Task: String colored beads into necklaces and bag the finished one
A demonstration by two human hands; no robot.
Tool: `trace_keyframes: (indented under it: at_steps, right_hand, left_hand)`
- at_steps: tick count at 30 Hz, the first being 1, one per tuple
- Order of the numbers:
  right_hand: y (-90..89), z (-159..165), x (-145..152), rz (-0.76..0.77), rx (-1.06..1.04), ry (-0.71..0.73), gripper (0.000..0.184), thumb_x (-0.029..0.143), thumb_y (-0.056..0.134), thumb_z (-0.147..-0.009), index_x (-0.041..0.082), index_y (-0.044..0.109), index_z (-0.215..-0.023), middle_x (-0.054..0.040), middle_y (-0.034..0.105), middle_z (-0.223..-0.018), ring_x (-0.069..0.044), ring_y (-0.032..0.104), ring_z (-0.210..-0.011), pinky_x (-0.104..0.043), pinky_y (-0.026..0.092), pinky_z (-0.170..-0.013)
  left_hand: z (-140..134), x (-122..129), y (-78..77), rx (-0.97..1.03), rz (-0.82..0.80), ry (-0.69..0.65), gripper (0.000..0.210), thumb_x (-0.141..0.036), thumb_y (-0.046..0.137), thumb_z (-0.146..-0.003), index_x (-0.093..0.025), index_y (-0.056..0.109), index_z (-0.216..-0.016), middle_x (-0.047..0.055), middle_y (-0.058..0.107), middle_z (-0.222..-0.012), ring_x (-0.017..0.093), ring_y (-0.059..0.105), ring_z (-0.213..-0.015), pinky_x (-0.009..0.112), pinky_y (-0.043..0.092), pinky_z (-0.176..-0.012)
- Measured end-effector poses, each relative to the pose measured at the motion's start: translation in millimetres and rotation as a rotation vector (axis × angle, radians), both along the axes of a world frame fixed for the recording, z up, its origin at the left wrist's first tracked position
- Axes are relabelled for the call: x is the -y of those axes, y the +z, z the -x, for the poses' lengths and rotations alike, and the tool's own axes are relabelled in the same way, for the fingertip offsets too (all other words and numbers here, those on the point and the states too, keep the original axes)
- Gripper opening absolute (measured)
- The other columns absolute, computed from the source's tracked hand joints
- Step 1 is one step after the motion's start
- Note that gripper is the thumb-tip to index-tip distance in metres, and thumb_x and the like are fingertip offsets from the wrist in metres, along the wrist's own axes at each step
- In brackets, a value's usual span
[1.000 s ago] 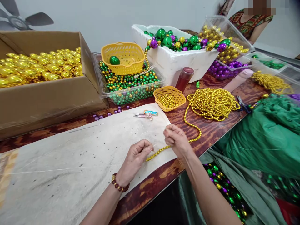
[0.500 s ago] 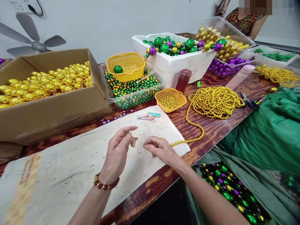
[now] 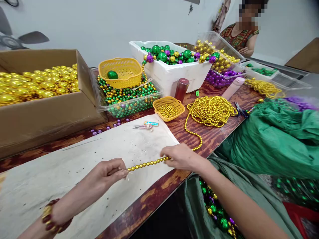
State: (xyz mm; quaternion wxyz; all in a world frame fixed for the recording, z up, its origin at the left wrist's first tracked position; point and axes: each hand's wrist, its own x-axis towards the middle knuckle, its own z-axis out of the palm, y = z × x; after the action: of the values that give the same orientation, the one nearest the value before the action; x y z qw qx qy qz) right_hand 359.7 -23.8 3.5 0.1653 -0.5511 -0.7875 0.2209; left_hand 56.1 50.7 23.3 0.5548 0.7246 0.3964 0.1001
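A gold bead string (image 3: 149,163) stretches nearly straight between my two hands, above the white cloth (image 3: 82,186). My left hand (image 3: 112,171) pinches its end, where thin pale thread ends stick out past the fingertips. My right hand (image 3: 180,156) is closed around the string farther along. Beyond my right hand the string runs on to a heaped coil of gold beads (image 3: 211,111) on the table. Small pink-handled snips (image 3: 144,126) lie on the cloth beside a blue label (image 3: 151,123).
A yellow basket of small gold beads (image 3: 169,111) stands behind the cloth. Farther back are a cardboard box (image 3: 45,122), a clear bin of mixed beads (image 3: 129,108) and a white foam box (image 3: 174,74). Green fabric (image 3: 276,139) bulges at the right; a person (image 3: 239,39) is at the back.
My left hand has moved down and left, and my right hand slightly right. A length of gold beads now spans between them. The view has shifted to the right.
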Motion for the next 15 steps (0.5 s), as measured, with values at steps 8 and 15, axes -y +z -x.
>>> trace_keyframes:
  at_steps: [8,15]
  right_hand:
    - [22.8,-63.0,22.5,0.089,-0.052,-0.1,0.017,0.025,0.053,-0.091,0.02,0.067,-0.086,-0.0006,0.069,-0.074,-0.015,0.061,-0.064,-0.025,0.042,-0.057]
    - [99.0,-33.7,48.8,-0.19,-0.102,-0.237,0.036,0.058,0.065,-0.079,0.027,0.077,-0.092,-0.0047,0.074,-0.082,-0.015,0.066,-0.073,-0.037,0.043,-0.061]
  left_hand:
    - [45.8,26.4,13.4,0.151,0.1,0.34,0.023,-0.038,0.062,-0.083,-0.02,0.058,-0.07,-0.003,0.03,-0.06,0.011,0.02,-0.054,0.023,0.016,-0.047]
    - [66.6,37.6,29.4,0.288,0.014,0.47,0.022,-0.039,0.067,-0.079,-0.018,0.065,-0.072,0.0,0.044,-0.06,0.008,0.026,-0.049,0.022,0.017,-0.045]
